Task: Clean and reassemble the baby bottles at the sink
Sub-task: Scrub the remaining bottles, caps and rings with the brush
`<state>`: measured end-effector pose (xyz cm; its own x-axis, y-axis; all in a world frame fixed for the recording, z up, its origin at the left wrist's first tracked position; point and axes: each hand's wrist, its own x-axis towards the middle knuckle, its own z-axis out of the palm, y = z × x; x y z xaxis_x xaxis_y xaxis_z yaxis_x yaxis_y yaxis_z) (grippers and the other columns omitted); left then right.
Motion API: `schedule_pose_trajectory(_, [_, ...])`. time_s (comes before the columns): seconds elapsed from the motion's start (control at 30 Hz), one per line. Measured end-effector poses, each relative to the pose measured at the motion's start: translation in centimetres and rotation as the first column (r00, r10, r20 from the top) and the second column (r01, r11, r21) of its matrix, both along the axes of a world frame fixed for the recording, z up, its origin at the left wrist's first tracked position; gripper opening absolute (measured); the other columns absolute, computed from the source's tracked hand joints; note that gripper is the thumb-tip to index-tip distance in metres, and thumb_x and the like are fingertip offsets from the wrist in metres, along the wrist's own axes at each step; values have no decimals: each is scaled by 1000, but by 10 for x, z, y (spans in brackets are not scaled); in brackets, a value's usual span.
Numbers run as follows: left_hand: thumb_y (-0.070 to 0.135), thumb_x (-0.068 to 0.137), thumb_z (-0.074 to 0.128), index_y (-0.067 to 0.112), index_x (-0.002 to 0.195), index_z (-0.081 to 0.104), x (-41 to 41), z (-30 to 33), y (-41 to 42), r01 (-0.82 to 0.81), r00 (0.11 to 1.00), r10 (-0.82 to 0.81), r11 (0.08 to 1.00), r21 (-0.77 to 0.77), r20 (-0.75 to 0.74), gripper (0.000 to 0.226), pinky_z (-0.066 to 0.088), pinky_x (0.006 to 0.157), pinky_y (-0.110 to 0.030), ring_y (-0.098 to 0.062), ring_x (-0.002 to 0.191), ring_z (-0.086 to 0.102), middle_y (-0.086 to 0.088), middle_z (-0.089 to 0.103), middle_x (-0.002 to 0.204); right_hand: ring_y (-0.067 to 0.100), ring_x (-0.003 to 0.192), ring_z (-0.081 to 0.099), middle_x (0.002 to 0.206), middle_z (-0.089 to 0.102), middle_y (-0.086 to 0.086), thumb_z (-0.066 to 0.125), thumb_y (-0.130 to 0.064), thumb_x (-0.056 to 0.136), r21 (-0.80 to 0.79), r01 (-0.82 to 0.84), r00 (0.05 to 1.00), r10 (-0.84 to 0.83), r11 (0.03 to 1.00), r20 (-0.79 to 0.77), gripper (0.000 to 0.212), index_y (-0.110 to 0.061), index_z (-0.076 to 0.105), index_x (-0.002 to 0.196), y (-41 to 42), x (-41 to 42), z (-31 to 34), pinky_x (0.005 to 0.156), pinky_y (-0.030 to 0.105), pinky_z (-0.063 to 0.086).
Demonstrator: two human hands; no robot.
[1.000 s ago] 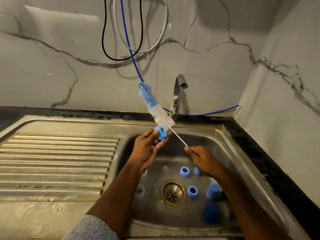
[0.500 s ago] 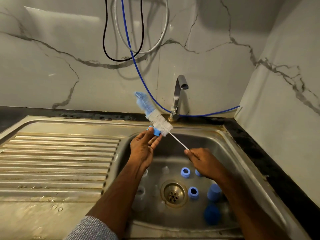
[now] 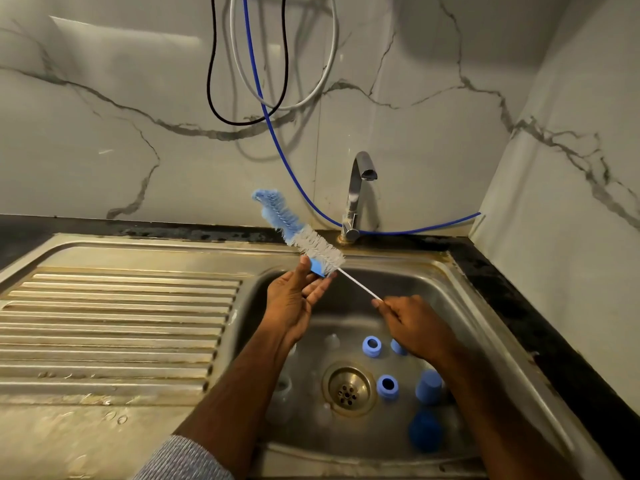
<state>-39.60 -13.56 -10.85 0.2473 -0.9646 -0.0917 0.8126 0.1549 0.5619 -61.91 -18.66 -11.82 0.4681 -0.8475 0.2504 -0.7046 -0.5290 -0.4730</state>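
My left hand (image 3: 294, 299) pinches a small blue bottle ring (image 3: 318, 267) over the sink's back left corner. A long bottle brush (image 3: 298, 233), blue at the tip and white lower down, passes through or right behind that ring. My right hand (image 3: 412, 327) grips the brush's thin white wire handle (image 3: 358, 284). Down in the steel sink basin (image 3: 450, 299) lie two more blue rings (image 3: 371, 346) (image 3: 387, 386), two blue caps (image 3: 428, 386) (image 3: 424, 433) and several clear bottle parts (image 3: 282, 386), faint against the metal.
The drain (image 3: 348, 391) sits in the basin's middle. A chrome tap (image 3: 358, 192) stands behind the sink with no water running. A ribbed draining board (image 3: 114, 323) fills the left. Black, white and blue hoses (image 3: 273, 133) hang on the marble wall.
The brush has swung lower and to the left, its tip dropping toward the counter edge. My left hand with the ring moved slightly left and up; my right hand stayed near the same place.
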Motion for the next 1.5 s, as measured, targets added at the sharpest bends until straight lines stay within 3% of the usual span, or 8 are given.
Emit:
schedule_pose_trajectory(0.3, [20, 84, 71, 2, 120, 62, 3, 6, 3, -39, 999, 36, 996, -76, -41, 41, 62, 84, -36, -33, 111, 70, -20, 71, 119, 4, 45, 44, 48, 48, -9, 45, -46, 103, 64, -44, 995, 38, 997, 96, 50, -22, 48, 60, -4, 0, -7, 51, 26, 38])
schedule_pose_trajectory(0.6, [10, 78, 71, 1, 119, 61, -4, 4, 4, 28, 966, -8, 997, -71, 260, 43, 62, 85, -36, -33, 109, 71, -20, 71, 118, 3, 46, 41, 47, 46, -11, 48, -40, 104, 119, -111, 986, 94, 987, 134, 50, -23, 46, 57, -1, 7, -6, 48, 17, 34])
schedule_pose_trajectory(0.73, [5, 75, 71, 3, 118, 60, 4, 5, 2, -40, 985, 54, 995, -91, 161, 45, 58, 94, -42, -33, 112, 69, -18, 71, 119, 3, 46, 37, 46, 41, -10, 47, -41, 104, 164, -84, 990, 63, 983, 129, 52, -24, 42, 56, -5, -8, -2, 53, 24, 35])
schedule_pose_trajectory(1.1, [5, 72, 74, 8, 112, 66, 1, -1, 1, -45, 956, 70, 995, -92, 284, 41, 61, 81, -27, -22, 102, 73, -7, 77, 104, 4, 47, 39, 47, 43, -9, 48, -40, 104, 194, -50, 995, 32, 980, 97, 52, -22, 45, 56, -5, -12, 1, 56, 31, 38])
schedule_pose_trajectory(1.2, [6, 75, 81, 9, 116, 66, -5, -10, 2, -30, 784, 37, 999, -21, 620, 43, 61, 86, -32, -25, 105, 72, -11, 74, 110, 12, 54, 44, 53, 45, -2, 51, -36, 103, 195, 43, 993, -63, 980, 99, 48, -17, 49, 59, -13, -28, 1, 62, 41, 43])
schedule_pose_trajectory(1.27, [13, 74, 87, 17, 116, 67, -11, -21, 0, -56, 455, -18, 997, 49, 890, 46, 60, 85, -30, -19, 101, 69, -4, 69, 112, 16, 58, 46, 57, 47, 4, 51, -34, 103, 219, 82, 990, -104, 972, 95, 47, -13, 50, 62, -16, -35, -1, 64, 41, 43])
schedule_pose_trajectory(1.33, [24, 70, 91, 25, 112, 68, -15, -29, -2, -83, 138, -61, 994, 73, 989, 48, 53, 78, -19, -12, 96, 63, 6, 60, 111, 18, 60, 46, 59, 48, 7, 52, -34, 103, 239, 98, 989, -122, 966, 87, 47, -12, 50, 63, -17, -37, -3, 64, 38, 41])
schedule_pose_trajectory(1.5, [17, 65, 93, 22, 102, 63, -23, -40, -2, 7, 14, -162, 987, 162, 987, 48, 56, 73, -19, -10, 90, 68, 6, 68, 100, 14, 56, 43, 55, 46, 0, 52, -37, 103, 267, 111, 989, -131, 957, 61, 51, -17, 45, 57, -20, -34, -5, 60, 32, 36])
